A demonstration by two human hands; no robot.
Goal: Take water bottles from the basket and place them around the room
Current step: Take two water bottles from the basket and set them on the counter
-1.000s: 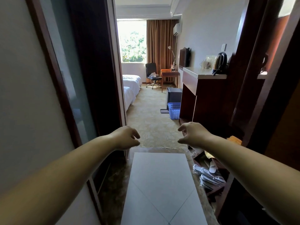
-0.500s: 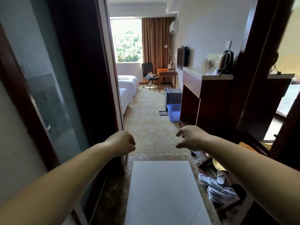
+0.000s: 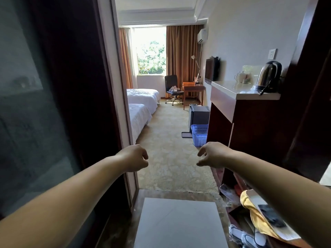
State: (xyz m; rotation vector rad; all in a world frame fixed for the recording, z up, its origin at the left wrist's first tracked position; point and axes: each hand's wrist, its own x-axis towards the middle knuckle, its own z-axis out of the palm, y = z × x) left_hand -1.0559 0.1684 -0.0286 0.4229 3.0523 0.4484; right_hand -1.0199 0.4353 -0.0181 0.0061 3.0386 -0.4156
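Note:
A blue plastic basket point(image 3: 199, 134) stands on the carpet ahead, against the dark cabinet on the right side of the corridor; I see no bottles in it from here. Both my arms reach forward at waist height. My left hand point(image 3: 133, 158) hangs with fingers loosely curled and holds nothing. My right hand point(image 3: 211, 154) is likewise empty, fingers drooping, just in front of and below the basket in the view. No water bottle is visible anywhere.
A dark door and frame point(image 3: 111, 86) line the left. On the right, a counter point(image 3: 238, 92) carries a kettle point(image 3: 268, 75) and cups. Low shelves with slippers point(image 3: 243, 235) sit at bottom right. Two beds point(image 3: 141, 102), an office chair point(image 3: 172, 90), a desk and a small fridge point(image 3: 198, 114) lie beyond.
I have moved forward through the entry; the basket, counter and beds appear nearer and larger. Both hands stay stretched out and empty.

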